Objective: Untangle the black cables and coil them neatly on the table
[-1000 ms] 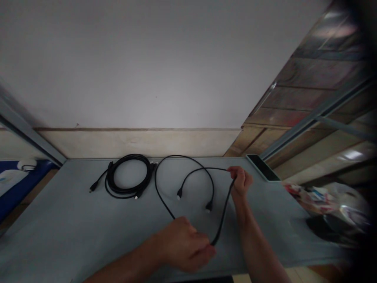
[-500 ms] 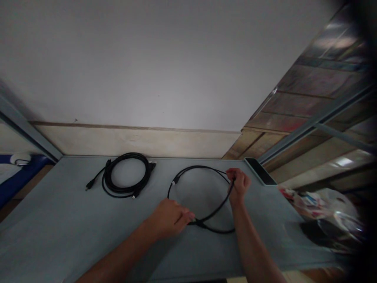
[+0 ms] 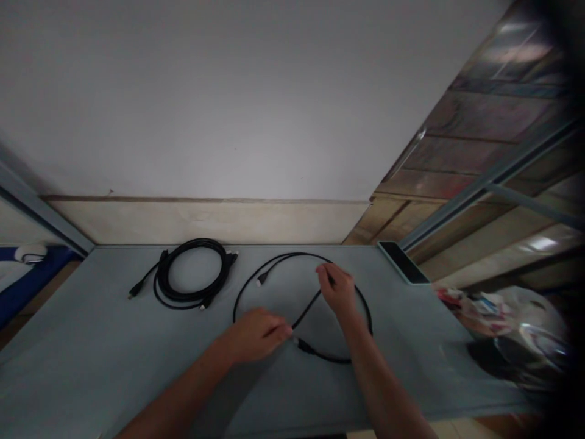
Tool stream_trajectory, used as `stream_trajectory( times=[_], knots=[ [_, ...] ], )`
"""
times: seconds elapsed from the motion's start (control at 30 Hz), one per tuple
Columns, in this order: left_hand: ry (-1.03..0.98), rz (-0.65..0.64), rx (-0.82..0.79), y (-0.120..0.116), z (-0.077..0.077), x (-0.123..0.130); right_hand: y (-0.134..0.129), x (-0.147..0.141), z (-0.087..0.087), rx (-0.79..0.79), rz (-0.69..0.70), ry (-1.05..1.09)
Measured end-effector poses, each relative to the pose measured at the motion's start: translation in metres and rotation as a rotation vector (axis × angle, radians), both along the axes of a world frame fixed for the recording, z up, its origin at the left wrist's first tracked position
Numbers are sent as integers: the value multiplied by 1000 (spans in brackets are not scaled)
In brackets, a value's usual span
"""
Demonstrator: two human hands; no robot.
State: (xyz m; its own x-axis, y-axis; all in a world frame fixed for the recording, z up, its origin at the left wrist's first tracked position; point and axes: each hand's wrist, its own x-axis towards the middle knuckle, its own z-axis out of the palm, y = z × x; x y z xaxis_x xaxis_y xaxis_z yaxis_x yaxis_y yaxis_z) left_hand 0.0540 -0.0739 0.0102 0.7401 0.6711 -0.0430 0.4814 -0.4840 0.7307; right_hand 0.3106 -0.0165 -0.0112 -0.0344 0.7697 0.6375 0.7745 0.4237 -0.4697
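A thin black cable [image 3: 361, 300] lies in a wide loop on the grey tabletop [image 3: 114, 360]. My left hand [image 3: 259, 334] pinches it at the lower left of the loop. Higher up and to the right, my right hand [image 3: 337, 286] is closed on the same cable, and a slanting stretch runs between both hands. One plug [image 3: 262, 279] rests inside the loop at its upper left. Another plug [image 3: 304, 346] lies just right of my left fingertips, apart from them. My right forearm hides part of the loop.
A coil of black cables [image 3: 196, 292] with several plugs sits to the left. At the back right corner lies a phone-like dark slab [image 3: 403, 263] with a pale edge. A white wall panel [image 3: 228, 110] stands behind; plastic bags [image 3: 512, 311] are beyond the right edge.
My right hand has moved left and slightly down with the cable. The held stretch now slants between my hands, and the lower plug lies apart from my left fingers. The loop has widened leftward.
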Motion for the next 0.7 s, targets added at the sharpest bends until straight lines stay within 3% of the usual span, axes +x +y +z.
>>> stream_trajectory(
  times=[0.1, 0.23, 0.37, 0.57, 0.7],
  knots=[
    [3, -39, -79, -17, 2, 14, -1, -11, 1, -51, 47, -76],
    [-3, 45, -163, -21, 6, 18, 0, -5, 2, -106, 65, 2],
    [27, 131, -217, -6, 19, -4, 7, 16, 0, -122, -23, 120],
    [24, 366, -244, 13, 46, -55, 18, 45, -4, -84, -175, 220],
    [23, 358, -195, 17, 48, -63, 21, 50, -4, -73, -218, 299]
  ],
)
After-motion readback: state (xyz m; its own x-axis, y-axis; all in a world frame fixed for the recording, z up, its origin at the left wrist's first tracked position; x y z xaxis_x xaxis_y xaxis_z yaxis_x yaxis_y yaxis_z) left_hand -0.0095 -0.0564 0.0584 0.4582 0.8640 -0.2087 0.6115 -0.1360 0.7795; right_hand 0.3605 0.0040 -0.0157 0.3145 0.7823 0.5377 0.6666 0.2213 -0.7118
